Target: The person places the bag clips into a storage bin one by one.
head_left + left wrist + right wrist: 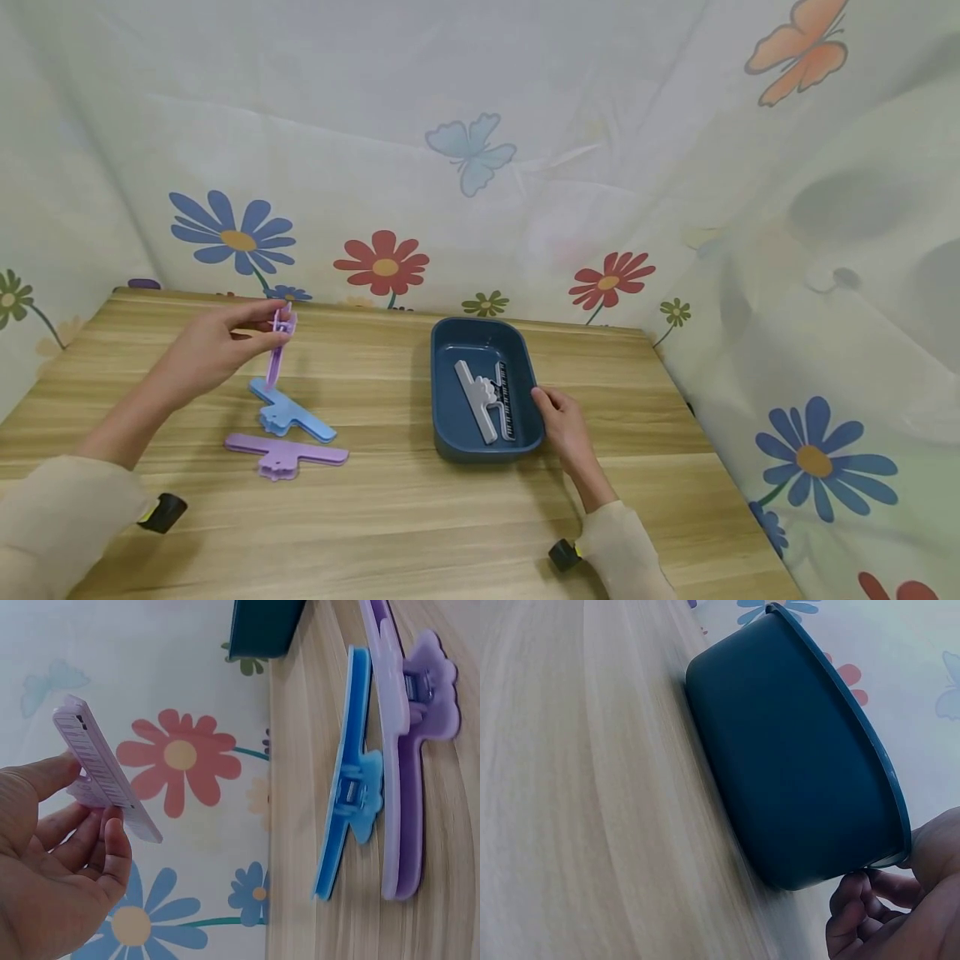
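Observation:
My left hand (217,342) pinches a light purple clip (276,358) between thumb and fingers, above the table. In the left wrist view the long edge of this clip (105,769) shows beside the fingertips. Below it on the table lie a blue clip (294,412) and, nearer me, another purple clip (288,454). A dark blue basin (448,446) stands to the right, with a white clip (477,400) and a second, partly black one (507,408) inside. My right hand (564,425) grips the rim at the basin's right side, thumb on top and fingers curled beneath.
The wood-grain table (390,533) ends at the back against a hanging cloth (525,217) printed with flowers and butterflies. More of this cloth hangs along the left and right sides. Small black devices (165,512) are strapped at both wrists.

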The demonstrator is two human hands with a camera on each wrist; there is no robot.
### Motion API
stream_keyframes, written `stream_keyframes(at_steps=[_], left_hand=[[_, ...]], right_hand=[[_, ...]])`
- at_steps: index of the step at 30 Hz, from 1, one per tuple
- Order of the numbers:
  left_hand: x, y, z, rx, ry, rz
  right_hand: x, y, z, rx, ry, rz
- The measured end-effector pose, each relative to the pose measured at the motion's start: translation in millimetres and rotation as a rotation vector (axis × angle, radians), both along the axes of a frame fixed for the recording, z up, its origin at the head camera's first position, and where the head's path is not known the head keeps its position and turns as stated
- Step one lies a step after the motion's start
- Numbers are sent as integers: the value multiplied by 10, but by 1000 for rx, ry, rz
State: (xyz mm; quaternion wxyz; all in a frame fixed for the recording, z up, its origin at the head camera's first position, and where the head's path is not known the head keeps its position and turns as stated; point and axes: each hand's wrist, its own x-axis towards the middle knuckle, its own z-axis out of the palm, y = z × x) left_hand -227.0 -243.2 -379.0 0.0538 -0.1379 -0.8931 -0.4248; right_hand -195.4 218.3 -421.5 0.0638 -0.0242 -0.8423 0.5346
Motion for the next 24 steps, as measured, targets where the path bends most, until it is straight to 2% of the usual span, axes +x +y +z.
stream_keyframes(at_steps=[6, 16, 24], left_hand=[[-13, 143, -1, 7, 4, -30], [1, 332, 11, 36, -26, -61], [22, 487, 21, 64, -20, -97]], right_hand=[[-231, 153, -381, -12, -17, -41], [-233, 150, -381, -18, -19, -40], [-230, 156, -385, -7, -27, -38]])
